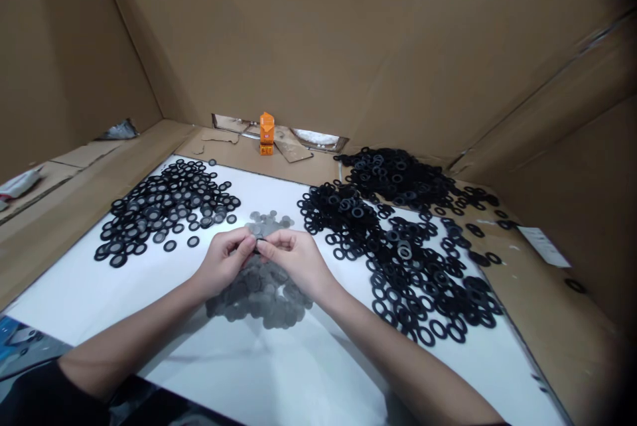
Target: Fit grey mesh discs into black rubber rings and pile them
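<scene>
Over the middle of the white board, my left hand [225, 259] and my right hand [297, 259] meet fingertip to fingertip. Between their pinched thumbs and forefingers is a small black ring [257, 245], partly hidden by the fingers. Whether a disc sits inside it I cannot tell. Beneath and around both hands spreads a heap of thin grey discs [269, 306]. Off to the left lie many black rings with grey centres [169, 204]. A large pile of black rings with open centres [413, 267] covers the right side.
More black rings [398, 177] are heaped at the back right, some on cardboard. The white board [259, 366] lies within tall cardboard walls [318, 34]. An orange box [267, 134] stands at the back, and a white label [543, 247] lies at right.
</scene>
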A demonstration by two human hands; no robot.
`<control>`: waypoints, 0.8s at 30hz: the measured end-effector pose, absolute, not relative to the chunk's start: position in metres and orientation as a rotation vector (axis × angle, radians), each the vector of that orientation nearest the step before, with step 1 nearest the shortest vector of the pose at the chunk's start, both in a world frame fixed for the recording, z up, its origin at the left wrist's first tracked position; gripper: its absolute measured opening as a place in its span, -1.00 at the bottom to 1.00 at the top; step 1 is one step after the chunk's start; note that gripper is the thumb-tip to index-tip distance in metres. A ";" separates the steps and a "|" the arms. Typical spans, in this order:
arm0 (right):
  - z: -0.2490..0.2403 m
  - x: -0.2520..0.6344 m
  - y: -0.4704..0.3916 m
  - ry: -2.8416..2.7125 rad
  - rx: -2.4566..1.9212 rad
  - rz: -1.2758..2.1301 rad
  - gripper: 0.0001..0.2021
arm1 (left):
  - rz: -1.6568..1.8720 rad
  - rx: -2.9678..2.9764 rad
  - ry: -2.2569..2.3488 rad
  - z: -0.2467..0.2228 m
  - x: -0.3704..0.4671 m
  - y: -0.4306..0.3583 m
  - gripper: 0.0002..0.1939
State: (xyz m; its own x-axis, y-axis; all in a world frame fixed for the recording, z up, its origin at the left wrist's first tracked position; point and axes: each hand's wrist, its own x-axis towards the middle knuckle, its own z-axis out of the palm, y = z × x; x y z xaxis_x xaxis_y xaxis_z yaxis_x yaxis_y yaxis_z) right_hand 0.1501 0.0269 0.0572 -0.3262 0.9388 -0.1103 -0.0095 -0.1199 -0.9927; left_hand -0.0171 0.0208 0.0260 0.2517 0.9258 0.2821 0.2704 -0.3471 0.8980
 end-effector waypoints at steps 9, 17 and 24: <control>0.055 0.154 0.024 -1.527 -1.118 1.433 -0.77 | 1.118 1.882 1.107 0.027 -0.020 0.023 -0.60; 0.054 0.157 0.026 -1.572 -1.082 1.516 -0.74 | 1.106 1.725 1.118 0.018 -0.013 0.022 -0.55; 0.055 0.154 0.029 -1.376 -1.089 1.614 -0.77 | 1.175 1.717 1.175 0.022 -0.006 0.021 -0.57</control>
State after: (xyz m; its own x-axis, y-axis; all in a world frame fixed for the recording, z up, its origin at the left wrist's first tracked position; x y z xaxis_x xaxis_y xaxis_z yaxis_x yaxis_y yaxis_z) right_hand 0.1540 0.0288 0.0548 -0.3666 0.9201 -0.1378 -0.0097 -0.1519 -0.9884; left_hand -0.0057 0.0208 0.0223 0.1627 0.9474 0.2755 0.2754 -0.3117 0.9094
